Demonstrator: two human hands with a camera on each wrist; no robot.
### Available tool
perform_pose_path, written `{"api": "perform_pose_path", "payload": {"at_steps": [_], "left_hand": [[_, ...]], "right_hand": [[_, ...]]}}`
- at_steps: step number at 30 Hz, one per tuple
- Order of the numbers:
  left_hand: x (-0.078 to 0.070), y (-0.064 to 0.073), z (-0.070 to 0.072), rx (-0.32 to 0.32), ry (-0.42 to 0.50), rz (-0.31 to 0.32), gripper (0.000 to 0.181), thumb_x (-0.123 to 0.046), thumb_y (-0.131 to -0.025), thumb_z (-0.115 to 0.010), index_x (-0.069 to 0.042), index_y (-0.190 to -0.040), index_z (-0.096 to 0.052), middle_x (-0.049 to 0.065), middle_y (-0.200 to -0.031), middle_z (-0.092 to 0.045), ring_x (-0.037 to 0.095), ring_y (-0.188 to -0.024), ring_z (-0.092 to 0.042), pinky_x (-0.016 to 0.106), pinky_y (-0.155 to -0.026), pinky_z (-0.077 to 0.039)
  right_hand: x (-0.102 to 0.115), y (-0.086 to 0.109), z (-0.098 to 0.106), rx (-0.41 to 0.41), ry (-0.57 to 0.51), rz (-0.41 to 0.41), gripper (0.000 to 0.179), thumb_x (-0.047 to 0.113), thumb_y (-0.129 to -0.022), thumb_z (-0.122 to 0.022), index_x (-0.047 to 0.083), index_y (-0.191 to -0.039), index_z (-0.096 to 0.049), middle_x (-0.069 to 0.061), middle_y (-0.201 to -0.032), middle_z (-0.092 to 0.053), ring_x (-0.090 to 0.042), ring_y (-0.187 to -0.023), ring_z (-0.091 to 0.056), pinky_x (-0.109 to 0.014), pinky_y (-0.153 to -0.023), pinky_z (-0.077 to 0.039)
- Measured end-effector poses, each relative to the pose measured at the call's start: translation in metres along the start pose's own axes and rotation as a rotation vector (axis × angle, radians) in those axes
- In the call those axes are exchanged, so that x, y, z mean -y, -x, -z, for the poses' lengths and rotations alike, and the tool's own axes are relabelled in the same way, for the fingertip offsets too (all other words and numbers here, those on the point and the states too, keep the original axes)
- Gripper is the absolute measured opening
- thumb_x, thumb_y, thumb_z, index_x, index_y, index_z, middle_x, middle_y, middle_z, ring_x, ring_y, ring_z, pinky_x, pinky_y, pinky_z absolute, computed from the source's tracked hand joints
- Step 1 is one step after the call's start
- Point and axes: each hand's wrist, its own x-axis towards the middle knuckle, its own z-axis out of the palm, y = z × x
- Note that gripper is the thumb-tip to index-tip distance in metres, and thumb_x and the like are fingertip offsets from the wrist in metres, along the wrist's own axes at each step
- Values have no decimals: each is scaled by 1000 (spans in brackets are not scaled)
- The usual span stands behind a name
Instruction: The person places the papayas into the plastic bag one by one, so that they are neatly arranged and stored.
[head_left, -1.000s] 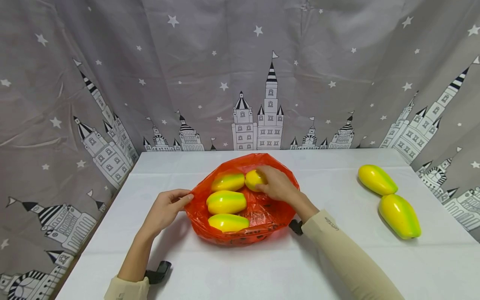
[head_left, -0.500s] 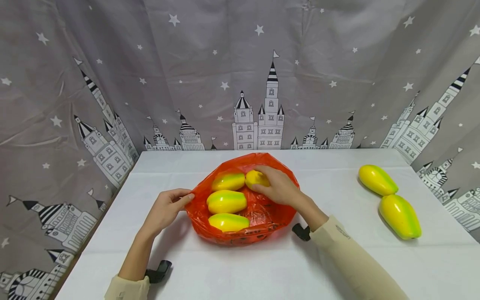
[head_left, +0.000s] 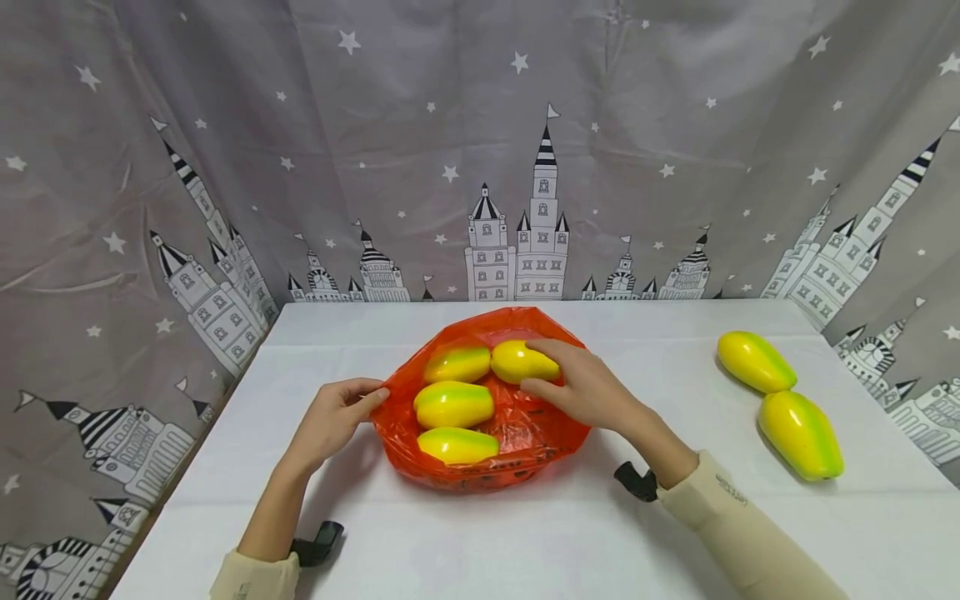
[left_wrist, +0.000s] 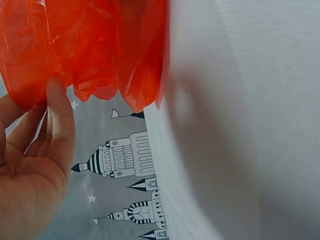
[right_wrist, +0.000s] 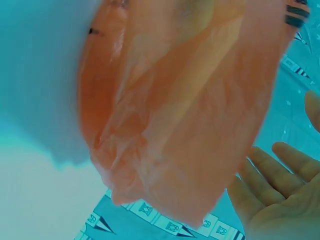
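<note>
A red plastic bag (head_left: 480, 478) stands with its mouth spread wide in the head view. Several yellow-green papayas (head_left: 453, 405) lie inside. My left hand (head_left: 330, 417) pinches the bag's left rim between thumb and fingers; the left wrist view shows the fingertips (left_wrist: 56, 87) at the thin plastic. Over the bag's right side is my right hand (head_left: 583, 385), its fingers loosely spread beside the back-right papaya (head_left: 517, 362) and partly covering its end. In the right wrist view, the right hand (right_wrist: 282, 200) has relaxed fingers holding nothing, next to the bag's outer wall (right_wrist: 185, 130).
Two more papayas, one farther back (head_left: 753, 361) and one nearer (head_left: 801, 435), touch end to end on the right of the white-covered table (head_left: 480, 550). A grey curtain (head_left: 390, 150) with printed castles and stars hangs behind.
My right hand has let go of the back-right papaya and drawn back to the right, so more of that fruit shows. The left hand keeps its place on the rim.
</note>
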Motion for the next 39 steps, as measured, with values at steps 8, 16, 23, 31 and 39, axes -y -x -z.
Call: {"api": "perform_pose_path", "payload": {"at_steps": [8,16,23,31,39], "left_hand": [[1,0,-1,4,1,-7,36,-21,-101,-59,9,-120,-64,18,-108,-69,24,-89,-66,27,-77,-57],[1,-1,-2,2,-16,-10,37,-22,-101,-59,8,-120,-65,18,-109,-69,24,-89,-66,29,-78,-57],[-1,0,-2,-2,-29,1,37,-24,-101,-59,6,-120,-66,18,-109,-69,25,-91,-66,29,-79,-57],[-2,-1,-1,2,-16,-10,37,-24,-100,-59,7,-120,-65,18,-109,-69,25,-91,-66,28,-79,-57],[-1,-1,-2,5,-14,3,37,-22,-101,-58,8,-121,-65,18,-109,-69,25,-91,-66,29,-79,-57]], "right_hand": [[-2,19,8,-9,40,12,60,30,-90,-73,2,-139,-53,-13,-138,-56,-33,-130,-49,-53,-107,-38],[-5,41,12,-46,28,11,59,29,-92,-71,0,-140,-51,-14,-139,-55,-35,-130,-48,-55,-106,-38],[-11,56,17,-125,20,45,54,28,-93,-70,1,-137,-54,-13,-137,-57,-33,-129,-50,-54,-105,-40],[-18,70,25,-176,49,21,53,24,-91,-72,2,-136,-55,-12,-137,-57,-32,-128,-51,-55,-103,-41],[-32,87,34,-211,97,-29,54,23,-91,-73,0,-135,-55,-16,-135,-57,-36,-126,-51,-56,-101,-42]]}}
